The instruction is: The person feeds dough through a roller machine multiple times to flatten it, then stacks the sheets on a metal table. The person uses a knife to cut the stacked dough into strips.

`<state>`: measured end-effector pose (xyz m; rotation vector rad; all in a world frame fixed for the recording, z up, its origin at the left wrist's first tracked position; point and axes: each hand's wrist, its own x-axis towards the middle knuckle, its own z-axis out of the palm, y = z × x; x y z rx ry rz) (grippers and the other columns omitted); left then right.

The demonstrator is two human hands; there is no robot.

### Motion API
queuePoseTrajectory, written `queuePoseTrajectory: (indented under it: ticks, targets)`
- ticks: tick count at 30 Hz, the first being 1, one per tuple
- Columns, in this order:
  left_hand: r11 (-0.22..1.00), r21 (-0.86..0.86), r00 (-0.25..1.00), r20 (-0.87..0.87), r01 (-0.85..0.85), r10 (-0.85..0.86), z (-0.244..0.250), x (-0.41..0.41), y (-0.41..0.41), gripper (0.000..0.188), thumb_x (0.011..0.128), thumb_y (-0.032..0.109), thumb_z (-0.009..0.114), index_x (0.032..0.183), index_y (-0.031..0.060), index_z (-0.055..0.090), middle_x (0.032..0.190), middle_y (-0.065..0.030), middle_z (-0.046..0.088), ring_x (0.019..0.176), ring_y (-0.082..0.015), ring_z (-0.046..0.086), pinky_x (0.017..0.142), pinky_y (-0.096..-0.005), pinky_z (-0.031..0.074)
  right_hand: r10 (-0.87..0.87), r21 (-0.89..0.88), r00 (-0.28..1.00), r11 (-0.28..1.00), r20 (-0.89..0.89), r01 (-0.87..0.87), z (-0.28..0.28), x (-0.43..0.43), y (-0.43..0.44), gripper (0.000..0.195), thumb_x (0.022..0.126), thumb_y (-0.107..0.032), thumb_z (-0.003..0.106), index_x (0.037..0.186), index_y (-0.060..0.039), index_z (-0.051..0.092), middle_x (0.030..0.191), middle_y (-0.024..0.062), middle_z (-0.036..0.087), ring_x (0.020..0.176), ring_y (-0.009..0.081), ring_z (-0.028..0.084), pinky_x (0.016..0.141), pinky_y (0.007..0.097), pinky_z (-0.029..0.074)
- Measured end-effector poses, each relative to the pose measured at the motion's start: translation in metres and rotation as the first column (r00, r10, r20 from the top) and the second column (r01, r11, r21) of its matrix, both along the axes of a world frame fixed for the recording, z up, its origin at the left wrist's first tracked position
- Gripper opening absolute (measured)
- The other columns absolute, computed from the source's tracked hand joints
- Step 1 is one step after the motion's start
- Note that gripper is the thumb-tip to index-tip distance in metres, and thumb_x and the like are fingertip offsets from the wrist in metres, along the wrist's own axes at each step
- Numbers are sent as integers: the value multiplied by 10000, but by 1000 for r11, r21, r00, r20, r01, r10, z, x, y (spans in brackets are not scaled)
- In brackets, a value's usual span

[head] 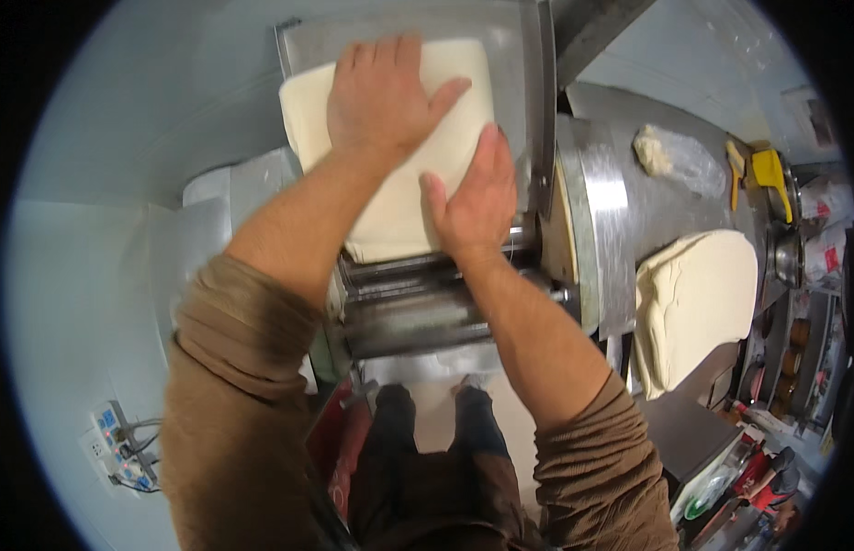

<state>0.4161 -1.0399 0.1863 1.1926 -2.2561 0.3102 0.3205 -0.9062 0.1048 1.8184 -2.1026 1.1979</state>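
A thick folded slab of pale dough lies on the metal feed tray of a dough sheeter, its near end at the rollers. My left hand rests flat on the upper part of the slab, thumb spread to the right. Along the slab's right edge sits my right hand, its thumb over the top and its fingers pointing away from me. Neither hand is closed around the dough. The slab's underside is hidden.
On the steel counter at right are another folded dough slab, a plastic bag with dough and a yellow scoop. A power strip with cables hangs at left. Another person is at lower right.
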Motion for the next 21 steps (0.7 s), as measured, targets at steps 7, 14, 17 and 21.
queuePoseTrajectory:
  ticks: [7, 14, 17, 21]
  targets:
    - [755, 656, 995, 69, 7, -69, 42, -4, -17, 793, 926, 695, 342, 797, 16, 732, 885, -157, 711, 849, -341, 663, 788, -460, 487, 83, 373, 930, 900, 359, -224, 38, -31, 25, 996, 767, -311, 803, 1487, 41, 210, 1387, 298, 398, 1227, 433, 431, 1062, 492, 354]
    - [931, 355, 996, -34, 87, -80, -24, 2, 22, 634, 901, 610, 494, 691, 27, 628, 766, -144, 613, 733, -358, 585, 630, -467, 432, 127, 308, 957, 929, 259, -207, 37, -17, 93, 817, 728, -197, 799, 1396, 51, 399, 1367, 259, 450, 1227, 422, 457, 1045, 478, 389]
    - [936, 313, 987, -24, 160, -161, -30, -4, 29, 563, 900, 551, 524, 707, 34, 632, 751, -135, 590, 726, -355, 574, 626, -464, 424, 449, -37, 833, 886, 323, -463, 12, -2, 179, 511, 662, -22, 725, 1164, -5, 631, 1188, 180, 612, 1084, 353, 599, 922, 425, 500]
    - [928, 271, 966, -47, 257, -254, -37, -3, 43, 469, 886, 480, 559, 718, 46, 621, 741, -123, 558, 706, -348, 546, 613, -462, 404, -539, 382, -16, 618, 842, -687, -119, 55, 263, 337, 919, -167, 635, 1236, -70, 579, 1100, 94, 677, 1016, 272, 643, 879, 401, 518]
